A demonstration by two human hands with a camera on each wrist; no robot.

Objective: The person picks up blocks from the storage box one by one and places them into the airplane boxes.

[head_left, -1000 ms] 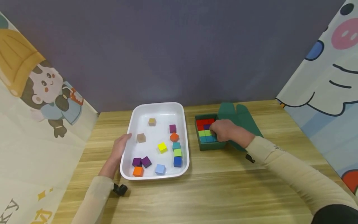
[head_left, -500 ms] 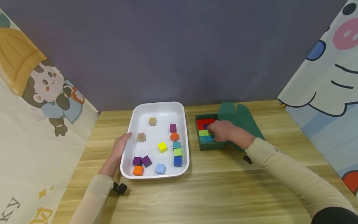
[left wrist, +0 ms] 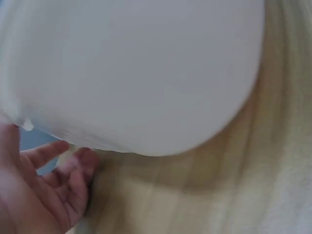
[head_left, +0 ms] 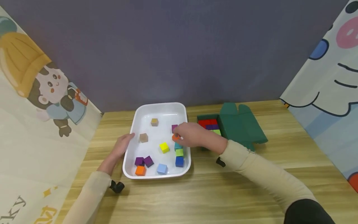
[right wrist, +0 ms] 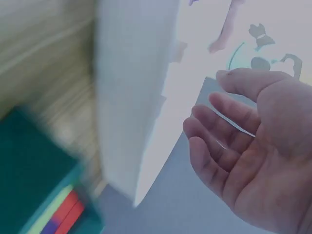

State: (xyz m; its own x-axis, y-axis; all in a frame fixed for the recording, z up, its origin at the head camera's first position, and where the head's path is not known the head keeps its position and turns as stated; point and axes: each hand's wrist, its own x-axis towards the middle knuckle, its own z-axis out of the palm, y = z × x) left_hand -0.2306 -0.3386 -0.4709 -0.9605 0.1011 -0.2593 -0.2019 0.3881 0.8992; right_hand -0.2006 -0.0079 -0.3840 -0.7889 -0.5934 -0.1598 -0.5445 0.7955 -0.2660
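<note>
My left hand (head_left: 125, 143) holds the left rim of a white tray (head_left: 156, 109); in the left wrist view its index fingertip meets the tray wall and the other fingers curl loosely. Over the tray's right side is my right hand (head_left: 191, 135), its fingertips at an orange block (head_left: 175, 137). The right wrist view shows this right hand (right wrist: 253, 146) with relaxed, parted fingers and nothing between them. Close to it lie a purple cube (head_left: 174, 128), a teal cube (head_left: 177, 146), a lime cube (head_left: 179, 152) and a blue cube (head_left: 179, 161).
A green box (head_left: 222, 126) with its lid (head_left: 243, 127) folded open stands right of the tray, holding red, purple and lime cubes. Also in the tray are a yellow cube (head_left: 164, 147), a light blue cube (head_left: 162, 169) and several others. A grey wall (head_left: 179, 56) rises behind.
My right hand has left the green box and moved left over the tray's right side. Purple and lime cubes it covered in the box now show. My left hand stays at the rim.
</note>
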